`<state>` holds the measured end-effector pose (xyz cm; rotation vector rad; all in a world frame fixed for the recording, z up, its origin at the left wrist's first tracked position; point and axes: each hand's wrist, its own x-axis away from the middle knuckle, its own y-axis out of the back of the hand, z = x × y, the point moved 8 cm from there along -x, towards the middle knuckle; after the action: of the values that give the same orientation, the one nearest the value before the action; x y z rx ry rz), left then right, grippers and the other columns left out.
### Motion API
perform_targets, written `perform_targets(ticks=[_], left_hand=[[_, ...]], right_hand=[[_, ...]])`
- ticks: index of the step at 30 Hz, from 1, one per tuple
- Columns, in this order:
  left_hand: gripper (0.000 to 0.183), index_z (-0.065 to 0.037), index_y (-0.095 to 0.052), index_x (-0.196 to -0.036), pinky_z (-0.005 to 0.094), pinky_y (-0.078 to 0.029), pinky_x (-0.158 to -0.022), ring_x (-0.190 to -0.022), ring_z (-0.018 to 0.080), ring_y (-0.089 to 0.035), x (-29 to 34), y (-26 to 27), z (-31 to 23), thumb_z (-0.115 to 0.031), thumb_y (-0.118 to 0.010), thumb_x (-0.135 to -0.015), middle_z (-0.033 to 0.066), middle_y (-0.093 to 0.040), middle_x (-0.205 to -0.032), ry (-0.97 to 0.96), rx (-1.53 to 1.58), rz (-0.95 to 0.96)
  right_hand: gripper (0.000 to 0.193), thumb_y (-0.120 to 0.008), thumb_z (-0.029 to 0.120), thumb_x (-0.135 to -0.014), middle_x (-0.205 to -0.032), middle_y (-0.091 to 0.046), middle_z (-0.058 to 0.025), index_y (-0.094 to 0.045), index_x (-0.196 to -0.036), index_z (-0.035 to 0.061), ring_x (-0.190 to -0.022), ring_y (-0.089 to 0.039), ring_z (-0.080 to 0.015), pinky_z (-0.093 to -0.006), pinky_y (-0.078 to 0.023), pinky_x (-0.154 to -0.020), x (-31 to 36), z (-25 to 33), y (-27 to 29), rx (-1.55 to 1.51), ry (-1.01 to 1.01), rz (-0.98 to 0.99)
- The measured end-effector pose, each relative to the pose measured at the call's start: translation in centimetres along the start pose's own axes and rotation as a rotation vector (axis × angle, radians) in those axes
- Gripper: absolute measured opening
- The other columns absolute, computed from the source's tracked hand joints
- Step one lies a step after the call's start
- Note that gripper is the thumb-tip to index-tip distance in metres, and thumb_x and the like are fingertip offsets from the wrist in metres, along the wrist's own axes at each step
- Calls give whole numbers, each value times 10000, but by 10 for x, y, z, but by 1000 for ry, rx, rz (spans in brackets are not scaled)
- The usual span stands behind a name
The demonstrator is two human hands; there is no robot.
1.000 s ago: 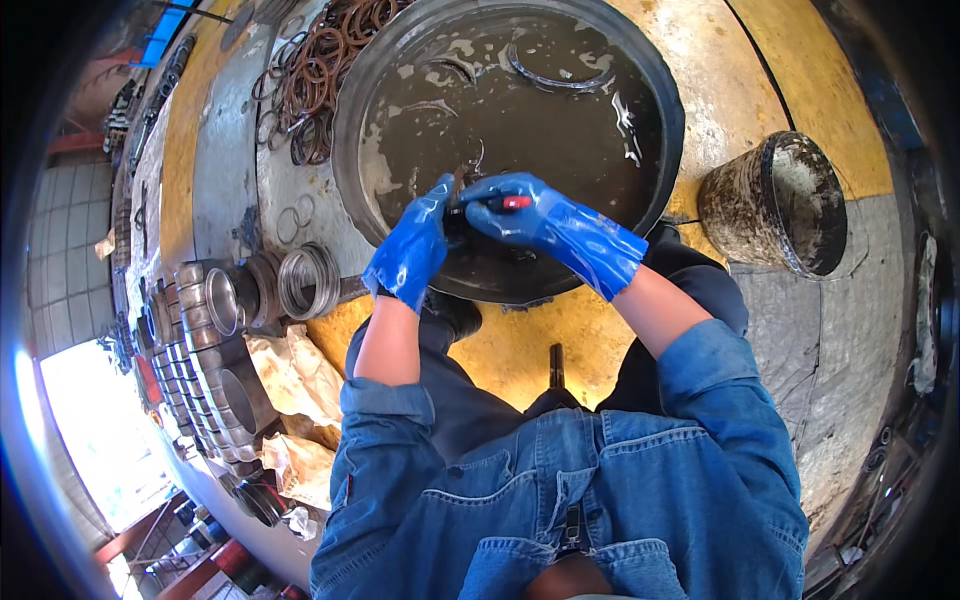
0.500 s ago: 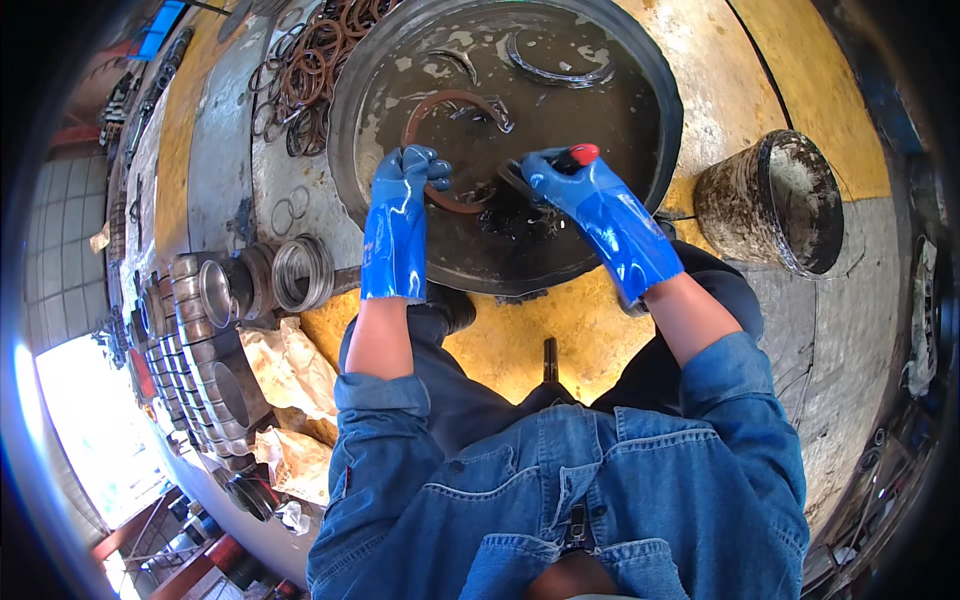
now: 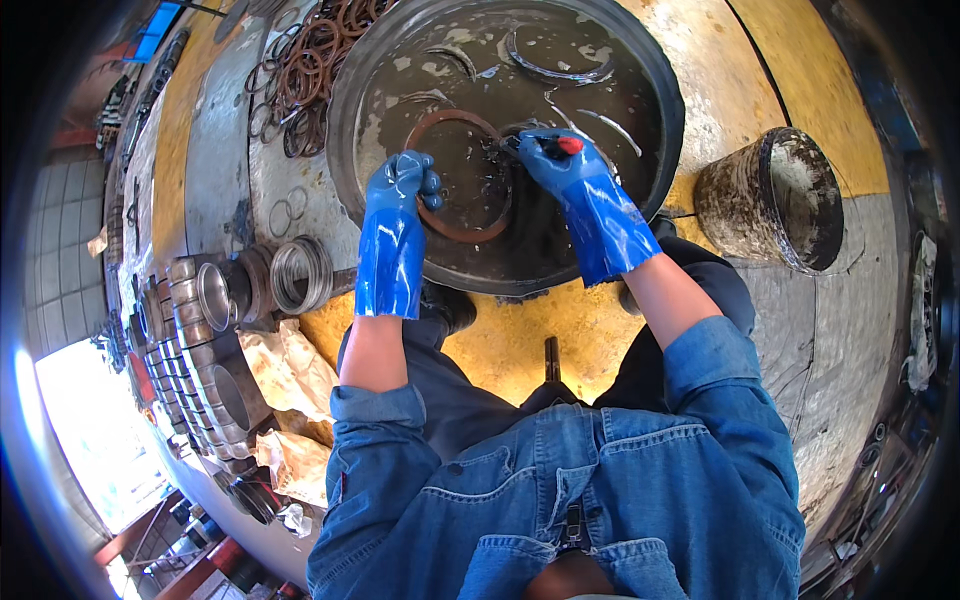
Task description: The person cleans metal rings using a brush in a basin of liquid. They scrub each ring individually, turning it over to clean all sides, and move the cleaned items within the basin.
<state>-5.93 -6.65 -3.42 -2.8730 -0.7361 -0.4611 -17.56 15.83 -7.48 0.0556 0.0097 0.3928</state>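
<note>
My left hand, in a blue rubber glove, is closed on the left side of a reddish-brown metal ring. The ring is tilted over the murky liquid in a wide round dark tub. In my right hand, gloved the same way, is a tool with a red-and-black handle. Its dark working end meets the ring's upper right edge, and its exact kind is hidden by my fingers. Farther back in the liquid lies a partly sunken ring, with a curved piece beside it.
Piled left of the tub are several rusty rings. Nearer me on that side stand a stack of thin metal rings, rows of metal cylinders and crumpled brown paper. A stained bucket is right of the tub.
My right hand has moved slightly left and away from me, bringing the tool to the ring's upper right. The ring's right side shows more fully. White streaks have appeared on the liquid.
</note>
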Motion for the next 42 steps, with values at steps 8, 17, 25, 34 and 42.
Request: perform_targets(ticks=[8,17,25,34,42], left_hand=[[120,-85,-646,-984,237,-454,-527,-594,93,-530,-15,24,11,-203,-637,-1003,-6,-592,-749,32,-138,-41],[206,-63,-626,-987,258,-482,-534,-605,104,-556,3,-19,10,-257,-587,-1040,20,-592,-717,28,-241,69],[258,-65,-622,-977,269,-441,-494,-561,124,-529,5,-22,-2,-314,-591,-1038,33,-582,-693,-121,-152,21],[172,-40,-607,-1101,273,-486,-548,-645,133,-612,-10,-5,7,-182,-624,-1005,59,-643,-823,-144,-281,-47],[154,-50,-627,-1012,265,-464,-518,-601,131,-584,3,-24,-5,-202,-650,-1002,50,-614,-704,-298,-187,12]], right_hand=[[242,-680,234,-950,-930,-741,-64,-735,-1048,19,-822,-679,-136,-271,-537,-747,22,-35,27,-368,-427,-70],[280,-691,239,-956,-984,-736,-82,-719,-1123,16,-845,-694,-158,-284,-547,-765,8,-13,10,-458,-417,-90],[325,-695,254,-963,-1033,-729,-95,-700,-1185,17,-850,-705,-179,-298,-553,-763,20,-12,21,-635,-481,-134],[313,-712,313,-913,-889,-746,-60,-757,-984,12,-780,-671,-123,-275,-527,-725,26,25,-15,-162,-462,247],[345,-721,372,-890,-989,-771,-121,-769,-1101,103,-930,-738,-250,-371,-568,-824,36,7,-39,371,-428,432]])
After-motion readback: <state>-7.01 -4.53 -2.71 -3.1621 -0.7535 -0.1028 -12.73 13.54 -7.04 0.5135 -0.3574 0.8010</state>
